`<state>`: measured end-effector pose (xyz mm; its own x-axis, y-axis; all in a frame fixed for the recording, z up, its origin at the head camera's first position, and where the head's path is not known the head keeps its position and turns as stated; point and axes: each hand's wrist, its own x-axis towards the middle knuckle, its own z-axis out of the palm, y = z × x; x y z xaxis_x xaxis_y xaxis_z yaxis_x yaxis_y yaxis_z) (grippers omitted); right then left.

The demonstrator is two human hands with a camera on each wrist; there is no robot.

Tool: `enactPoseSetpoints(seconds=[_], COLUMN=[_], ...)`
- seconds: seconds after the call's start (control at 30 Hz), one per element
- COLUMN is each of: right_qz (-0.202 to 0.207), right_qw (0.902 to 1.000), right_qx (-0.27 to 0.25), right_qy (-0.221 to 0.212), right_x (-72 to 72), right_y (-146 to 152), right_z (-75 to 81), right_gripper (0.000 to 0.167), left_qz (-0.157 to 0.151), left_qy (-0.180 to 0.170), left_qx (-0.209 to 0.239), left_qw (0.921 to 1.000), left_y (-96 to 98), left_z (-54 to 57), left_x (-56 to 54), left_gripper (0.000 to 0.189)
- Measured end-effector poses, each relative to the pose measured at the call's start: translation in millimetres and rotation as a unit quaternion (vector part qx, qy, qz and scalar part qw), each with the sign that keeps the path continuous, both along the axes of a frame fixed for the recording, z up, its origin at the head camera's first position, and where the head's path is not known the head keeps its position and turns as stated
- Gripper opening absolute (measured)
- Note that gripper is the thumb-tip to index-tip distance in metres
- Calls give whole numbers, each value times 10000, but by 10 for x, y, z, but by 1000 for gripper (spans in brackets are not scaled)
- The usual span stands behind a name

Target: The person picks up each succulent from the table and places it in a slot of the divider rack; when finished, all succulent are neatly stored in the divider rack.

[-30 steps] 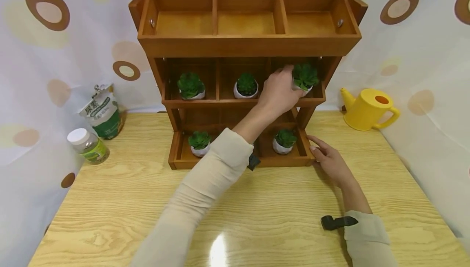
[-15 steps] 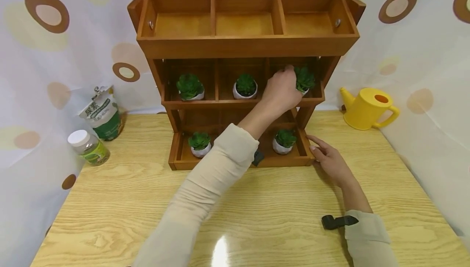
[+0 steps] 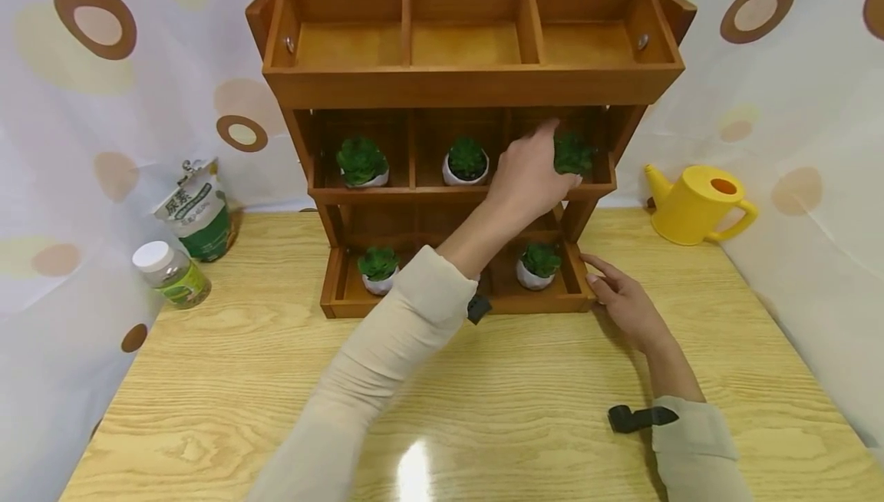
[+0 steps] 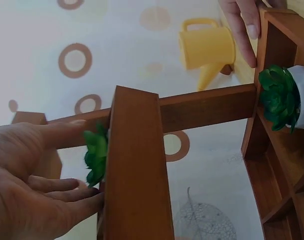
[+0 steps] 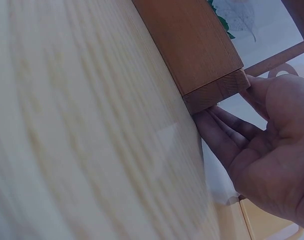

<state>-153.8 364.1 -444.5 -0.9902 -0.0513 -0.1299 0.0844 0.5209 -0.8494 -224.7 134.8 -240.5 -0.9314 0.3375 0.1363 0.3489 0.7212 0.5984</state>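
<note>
My left hand (image 3: 528,172) reaches into the right compartment of the wooden rack's (image 3: 470,87) middle tier. It holds a potted succulent (image 3: 572,153) there between thumb and fingers; in the left wrist view the front board hides the pot, and green leaves (image 4: 95,156) show in the grip. Extended fingers of my right hand (image 3: 625,308) rest against the outer right side of the bottom tray, near its front corner (image 5: 216,92). Two more succulents (image 3: 466,160) (image 3: 362,162) stand along the middle tier, and others (image 3: 539,264) (image 3: 378,270) in the bottom tray.
A yellow watering can (image 3: 699,206) stands on the table (image 3: 539,410) right of the rack. To the left are a green and white bag (image 3: 200,214) with a clip and a white-capped jar (image 3: 173,275). A patterned cloth hangs behind.
My left hand stays at the same compartment while its grip shifts slightly; less of the white pot shows now. My right hand stays in place at the tray's corner.
</note>
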Motion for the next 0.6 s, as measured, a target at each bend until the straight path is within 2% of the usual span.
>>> enactPoseSetpoints(seconds=[0.17, 0.3, 0.37, 0.47, 0.6], right_qz=[10, 74, 138, 312, 417], right_qw=[10000, 9998, 9994, 9988, 9989], right_qx=[48, 81, 220, 281, 196], right_qy=[-16, -135, -208, -234, -27], right_x=[11, 0, -11, -22, 14], right_y=[14, 2, -1, 21, 131], right_z=[31, 67, 103, 173, 284], right_gripper=[55, 55, 56, 56, 58], left_qz=[-195, -611, -838, -1236, -1681], left_qy=[193, 460, 782, 1473, 2666], left_qx=[550, 886, 994, 1043, 1055], left_qw=[9981, 9931, 9884, 9758, 9431], left_y=[-194, -477, -650, -955, -1412], left_z=[17, -19, -72, -191, -383], left_x=[176, 398, 496, 606, 677], left_gripper=[80, 79, 82, 91, 104])
